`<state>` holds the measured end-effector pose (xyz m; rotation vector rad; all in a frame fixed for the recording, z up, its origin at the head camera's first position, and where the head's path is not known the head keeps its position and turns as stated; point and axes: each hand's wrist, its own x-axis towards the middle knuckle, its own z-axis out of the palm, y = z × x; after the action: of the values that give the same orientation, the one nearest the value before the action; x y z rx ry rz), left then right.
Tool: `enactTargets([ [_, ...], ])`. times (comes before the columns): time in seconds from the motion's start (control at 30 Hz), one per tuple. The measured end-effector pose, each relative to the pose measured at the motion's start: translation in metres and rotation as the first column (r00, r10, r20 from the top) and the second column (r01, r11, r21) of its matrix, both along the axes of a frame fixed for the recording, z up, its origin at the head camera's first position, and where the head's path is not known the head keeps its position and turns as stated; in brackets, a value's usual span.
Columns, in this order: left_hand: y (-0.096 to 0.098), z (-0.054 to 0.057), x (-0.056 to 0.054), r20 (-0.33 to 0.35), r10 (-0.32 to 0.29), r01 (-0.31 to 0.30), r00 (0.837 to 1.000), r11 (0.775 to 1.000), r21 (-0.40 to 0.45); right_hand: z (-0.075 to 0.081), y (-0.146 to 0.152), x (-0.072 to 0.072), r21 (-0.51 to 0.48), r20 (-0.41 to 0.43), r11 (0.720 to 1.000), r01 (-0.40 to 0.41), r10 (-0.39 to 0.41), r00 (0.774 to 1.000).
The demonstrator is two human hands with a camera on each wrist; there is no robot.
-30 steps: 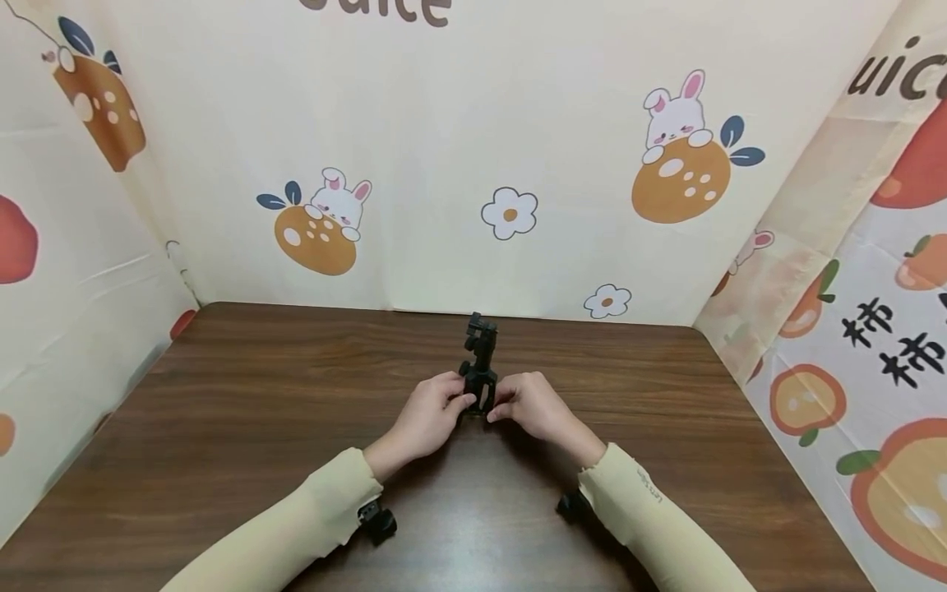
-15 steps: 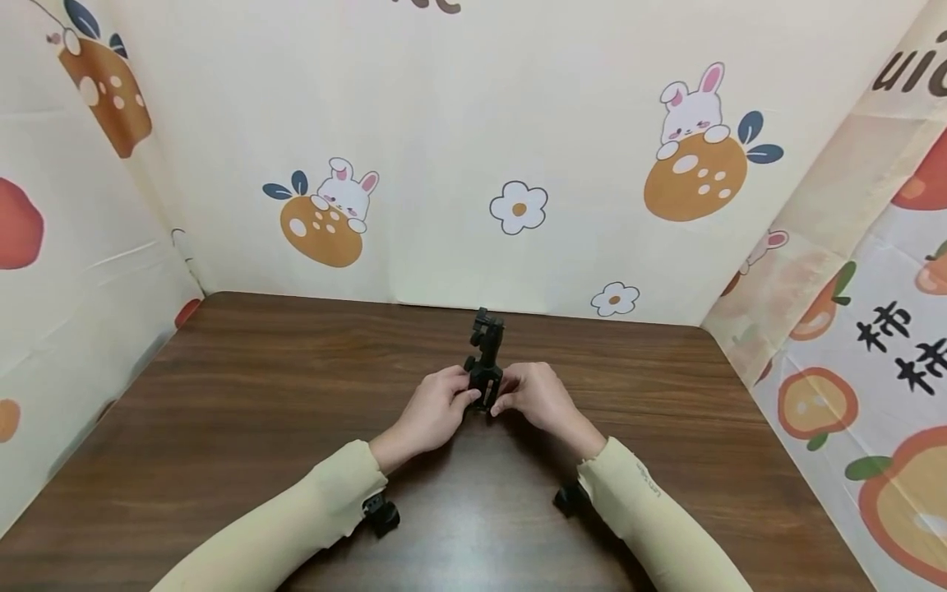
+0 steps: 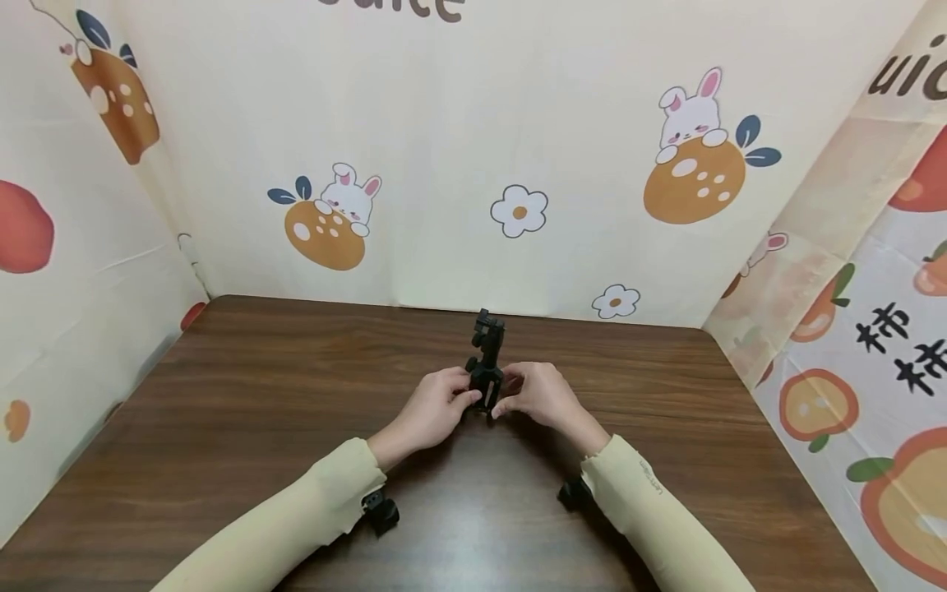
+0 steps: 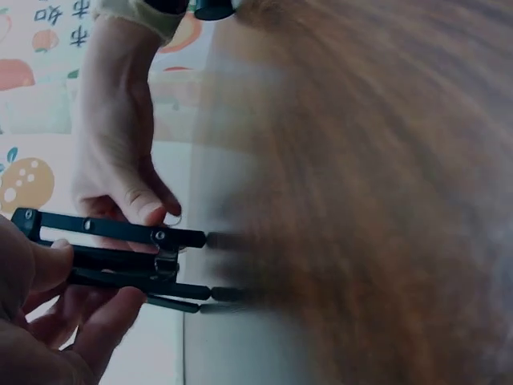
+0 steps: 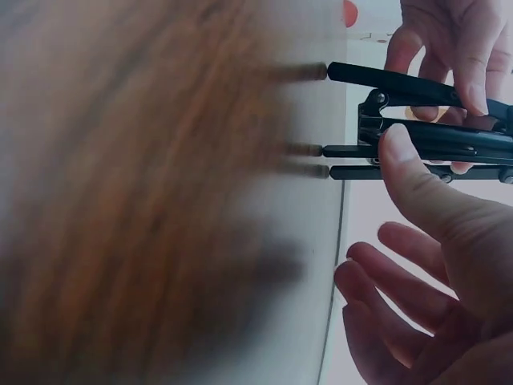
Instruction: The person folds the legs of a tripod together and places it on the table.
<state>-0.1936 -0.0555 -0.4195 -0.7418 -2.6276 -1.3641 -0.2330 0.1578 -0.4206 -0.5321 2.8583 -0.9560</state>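
Head view: black tripod (image 3: 486, 375), between hands, gripped by left hand (image 3: 431, 411); touched by thumb (image 5: 403, 148) of right hand (image 3: 542, 398), other fingers (image 5: 393, 277) loosely parted.

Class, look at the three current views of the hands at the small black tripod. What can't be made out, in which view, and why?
Head view: the curtain lettering, cut off by the top edge.
Head view: the print on the right sleeve, too small to read.
Left wrist view: parts of the right hand's fingers, hidden behind the black tripod.
Right wrist view: the tripod's upper end, cut off by the right edge; the table's grain, blurred.
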Motion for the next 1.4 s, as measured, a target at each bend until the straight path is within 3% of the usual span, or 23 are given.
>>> enactTargets([
  [0.13,-0.004,-0.002,-0.001,0.078,-0.018,0.013,0.997,0.997,0.072,-0.001,0.006,0.002,-0.036,0.02,0.998,-0.061,0.062,0.998],
  [0.3,-0.008,-0.001,-0.004,0.15,-0.047,0.026,0.988,0.991,0.134,0.001,0.011,0.005,-0.16,0.031,0.979,-0.129,0.136,0.99],
  [0.47,-0.011,-0.001,-0.01,0.186,-0.084,0.056,0.979,0.987,0.148,0.001,0.009,0.006,-0.26,0.005,0.949,-0.178,0.186,0.983],
  [0.6,-0.013,-0.004,-0.015,0.211,-0.106,0.07,0.972,0.983,0.169,0.0,0.005,0.008,-0.27,-0.039,0.943,-0.194,0.191,0.981],
  [0.7,-0.014,-0.005,-0.017,0.217,-0.082,0.043,0.973,0.983,0.177,0.0,0.002,0.009,-0.257,-0.063,0.95,-0.174,0.164,0.984],
  [0.83,-0.018,-0.005,-0.016,0.208,0.001,-0.04,0.978,0.982,0.183,0.0,-0.001,0.012,-0.235,-0.091,0.962,-0.137,0.118,0.989],
  [1.0,-0.024,-0.003,-0.013,0.147,0.088,-0.113,0.985,0.978,0.173,0.002,-0.002,0.019,-0.224,-0.121,0.969,-0.108,0.082,0.989],
  [1.17,-0.026,-0.001,-0.006,0.096,0.009,-0.023,0.995,0.989,0.147,0.003,-0.003,0.026,-0.219,-0.139,0.971,-0.1,0.071,0.988],
  [1.27,-0.025,-0.001,-0.003,0.11,-0.042,0.027,0.993,0.99,0.138,0.003,-0.005,0.029,-0.227,-0.126,0.969,-0.101,0.074,0.989],
  [1.4,-0.021,-0.002,-0.001,0.143,-0.056,0.037,0.988,0.99,0.133,0.003,-0.008,0.031,-0.235,-0.117,0.965,-0.119,0.094,0.989],
])
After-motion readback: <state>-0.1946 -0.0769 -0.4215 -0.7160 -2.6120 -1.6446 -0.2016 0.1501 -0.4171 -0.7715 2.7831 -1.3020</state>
